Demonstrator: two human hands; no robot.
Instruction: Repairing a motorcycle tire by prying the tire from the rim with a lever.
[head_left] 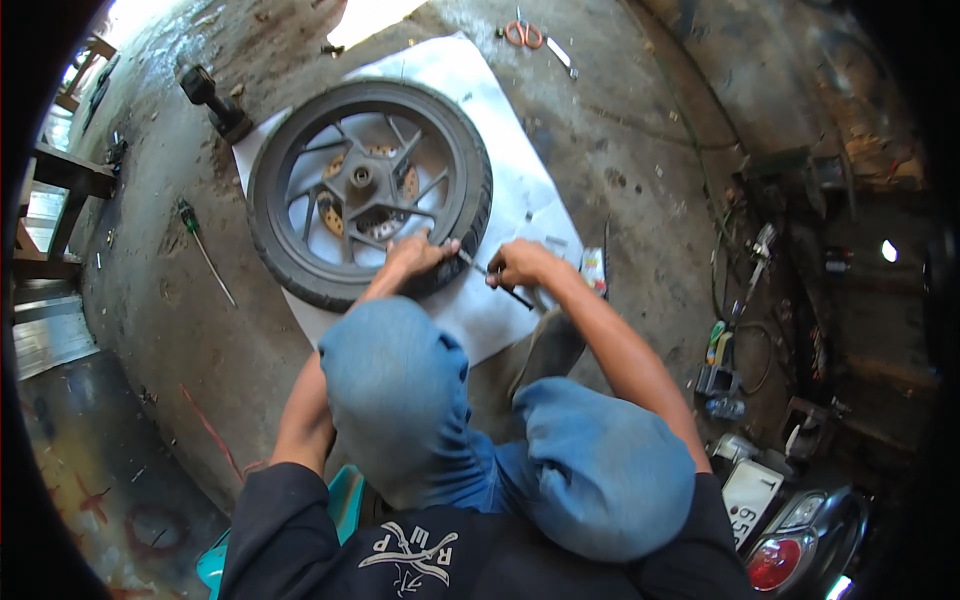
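Observation:
A motorcycle wheel (300,250) with a black tyre, grey spokes and a rusty brake disc lies flat on a white sheet (520,190) on the concrete floor. My left hand (415,255) presses on the near edge of the tyre. My right hand (520,265) grips a thin dark tool (478,267) whose tip points at the tyre edge beside my left fingers. My knees in blue jeans fill the lower middle.
A green-handled screwdriver (200,245) lies left of the wheel. A black shock absorber (215,100) rests at the upper left. Orange-handled scissors (523,35) lie at the top. Bottles, cables and clutter (730,350) sit right. A motorcycle tail light (775,560) shows lower right.

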